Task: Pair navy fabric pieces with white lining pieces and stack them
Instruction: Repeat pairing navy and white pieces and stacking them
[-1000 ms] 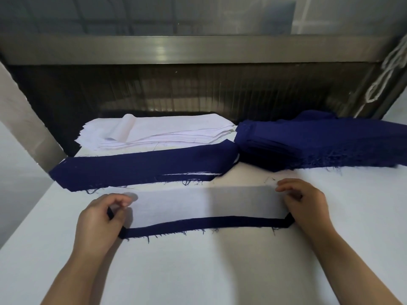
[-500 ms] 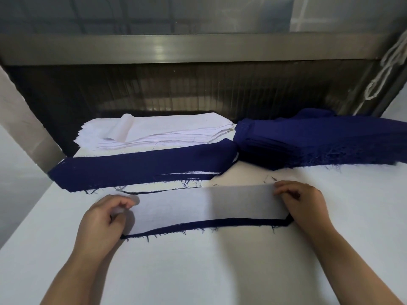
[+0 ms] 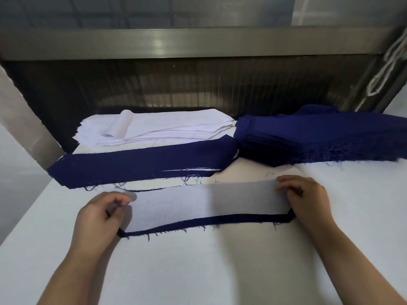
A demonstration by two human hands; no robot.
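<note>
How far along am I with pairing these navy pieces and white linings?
Done: a stack of finished pairs lies beyond your hands, navy on top, white edges peeking out. In hand: your left hand and right hand pinch the ends of a white lining piece, lining it up over a navy piece. Left: thick piles of unpaired white linings and navy pieces at the back, so plenty remains.
</note>
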